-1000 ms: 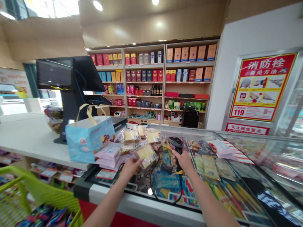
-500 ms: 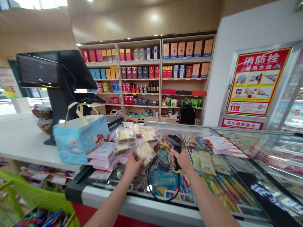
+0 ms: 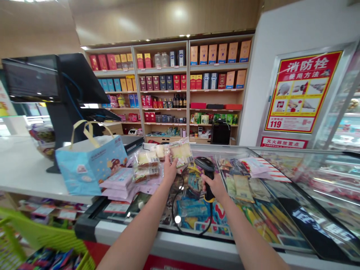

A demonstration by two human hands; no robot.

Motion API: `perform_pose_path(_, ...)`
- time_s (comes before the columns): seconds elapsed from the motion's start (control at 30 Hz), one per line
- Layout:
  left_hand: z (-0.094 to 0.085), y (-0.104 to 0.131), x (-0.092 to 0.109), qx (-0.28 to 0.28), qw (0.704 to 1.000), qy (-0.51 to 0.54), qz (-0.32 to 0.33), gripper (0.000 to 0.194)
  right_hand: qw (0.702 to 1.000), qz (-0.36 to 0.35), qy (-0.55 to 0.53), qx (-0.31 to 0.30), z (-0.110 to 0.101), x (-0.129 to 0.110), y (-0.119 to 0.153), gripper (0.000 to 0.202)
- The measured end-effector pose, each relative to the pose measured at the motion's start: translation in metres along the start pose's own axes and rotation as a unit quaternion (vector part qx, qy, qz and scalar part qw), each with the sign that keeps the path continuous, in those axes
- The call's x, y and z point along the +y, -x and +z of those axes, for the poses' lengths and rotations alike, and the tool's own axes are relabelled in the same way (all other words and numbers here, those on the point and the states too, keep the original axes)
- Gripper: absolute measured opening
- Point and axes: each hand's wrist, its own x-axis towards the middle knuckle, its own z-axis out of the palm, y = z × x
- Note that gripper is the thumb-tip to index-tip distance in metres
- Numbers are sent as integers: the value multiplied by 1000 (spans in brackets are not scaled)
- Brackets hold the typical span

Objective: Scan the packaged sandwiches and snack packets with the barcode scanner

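Observation:
My left hand [image 3: 170, 169] holds up a clear packet of pale yellow snack [image 3: 181, 153] above the glass freezer lid [image 3: 284, 195]. My right hand [image 3: 215, 185] grips a black handheld barcode scanner [image 3: 206, 167], its head close to the lifted packet, its black cord looping down over the glass. More clear snack packets [image 3: 146, 165] and pink flat packs [image 3: 119, 180] lie in a pile just left of my left hand. A light blue gift bag [image 3: 90, 165] with yellow handles stands beside the pile.
A black checkout monitor [image 3: 33, 80] stands on the white counter [image 3: 25, 168] at left. A green shopping basket [image 3: 36, 240] sits at lower left. Shelves of boxed goods [image 3: 174, 82] fill the back wall, and a red fire-hydrant poster [image 3: 300, 92] hangs at right.
My left hand picked a snack packet off the pile and raised it up beside the scanner head. My right hand kept its grip on the scanner. The camera tilted slightly.

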Motion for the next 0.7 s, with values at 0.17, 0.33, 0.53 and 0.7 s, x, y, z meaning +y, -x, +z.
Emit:
perform_pose_path(0.17,0,-5,-24,20,999,-28,-41,44,999,15,28,-38,-1,-3,6,34)
perform_pose_path(0.33,-13,-4,-29,22,995,-89,-44,44,996,31,58,-60,0,1,5,34)
perform_pose_path(0.53,-14,-6,-29,32,992,-107,-50,46,993,48,72,-77,2,4,5,33)
perform_pose_path(0.7,-12,-4,-28,23,994,-103,-36,44,992,46,80,-88,0,4,6,30)
